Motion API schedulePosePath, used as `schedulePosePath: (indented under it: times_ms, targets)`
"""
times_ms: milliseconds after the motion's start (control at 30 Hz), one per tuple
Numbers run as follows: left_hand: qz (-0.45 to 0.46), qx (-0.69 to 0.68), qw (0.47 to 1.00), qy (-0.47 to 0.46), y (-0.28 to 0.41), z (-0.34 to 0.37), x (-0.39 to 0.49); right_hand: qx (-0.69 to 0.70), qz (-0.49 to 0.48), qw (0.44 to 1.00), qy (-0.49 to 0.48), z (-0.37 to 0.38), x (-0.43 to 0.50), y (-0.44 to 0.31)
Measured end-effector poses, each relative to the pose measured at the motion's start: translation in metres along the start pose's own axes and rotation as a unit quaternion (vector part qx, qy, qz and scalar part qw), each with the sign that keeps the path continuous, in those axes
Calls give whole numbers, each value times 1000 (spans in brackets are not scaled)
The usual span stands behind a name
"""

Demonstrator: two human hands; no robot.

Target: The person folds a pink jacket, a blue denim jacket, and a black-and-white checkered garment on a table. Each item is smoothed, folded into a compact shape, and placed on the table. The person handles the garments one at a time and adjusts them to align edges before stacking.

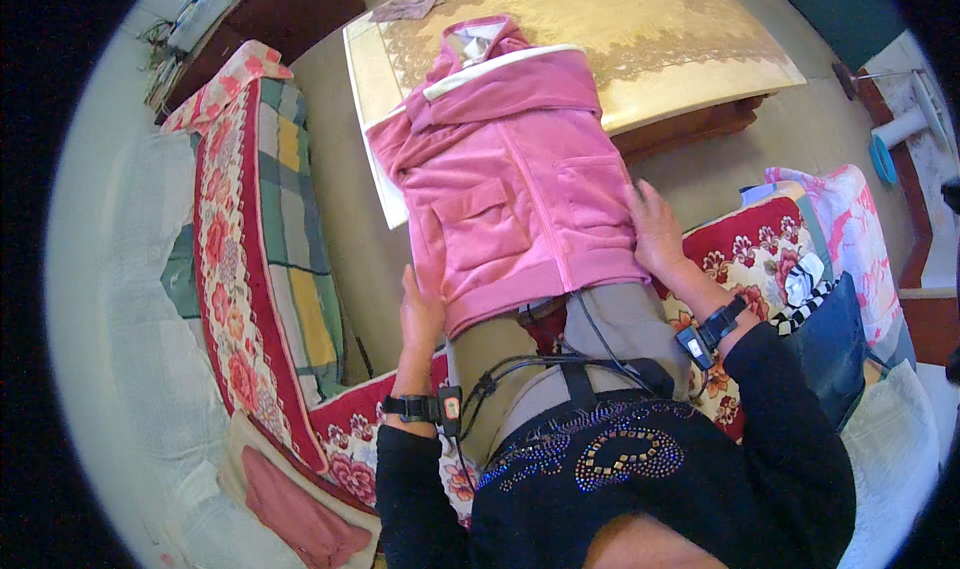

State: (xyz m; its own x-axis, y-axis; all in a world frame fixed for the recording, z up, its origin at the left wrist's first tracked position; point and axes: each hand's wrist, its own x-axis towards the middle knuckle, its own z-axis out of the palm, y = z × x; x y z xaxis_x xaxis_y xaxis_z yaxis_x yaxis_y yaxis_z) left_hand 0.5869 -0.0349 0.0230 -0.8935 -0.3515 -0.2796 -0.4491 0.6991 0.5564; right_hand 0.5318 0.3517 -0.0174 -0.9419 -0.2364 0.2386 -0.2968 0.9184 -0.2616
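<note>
A pink hooded jacket (487,186) with a front zip and two patch pockets lies front up before me. Its hood end rests on the table, and its hem reaches over my knees. The sleeves are folded across the chest, and a white strip of lining shows along the upper fold. At the left edge near the hem, my left hand (421,314) touches the cloth, its fingers largely hidden. My right hand (656,227) is against the opposite side edge, beside the right-hand pocket. How firmly either hand grips is not visible.
A low table (675,21) with a gold lace-patterned cover carries a small crumpled cloth (405,8). Sofas with floral covers (225,269) stand at left and beneath me. A dark blue item (817,351) and a striped cloth (806,291) lie at right. Cables (517,362) cross my lap.
</note>
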Motion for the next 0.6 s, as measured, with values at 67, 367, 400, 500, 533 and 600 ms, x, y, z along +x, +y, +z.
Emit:
schedulePosePath:
  times_ms: [67, 367, 400, 500, 533, 600]
  targets:
    - [64, 146, 987, 7, 7, -1, -1, -107, -184, 977, 2, -5, 9, -5]
    - [425, 325, 828, -166, 13, -4, 24, 115, -83, 987, -71, -12, 109, 26]
    - [436, 309, 832, -152, 11, -4, 24, 126, -76, 987, -71, -3, 124, 26]
    - [433, 298, 840, -134, 7, -5, 22, 127, -87, 982, -108, 18, 159, 24]
    - [434, 299, 840, -129, 6, -5, 21, 82, -69, 977, -185, 22, 168, 22]
    - [433, 293, 844, -123, 5, -7, 20, 14, -73, 955, -288, 24, 182, 19]
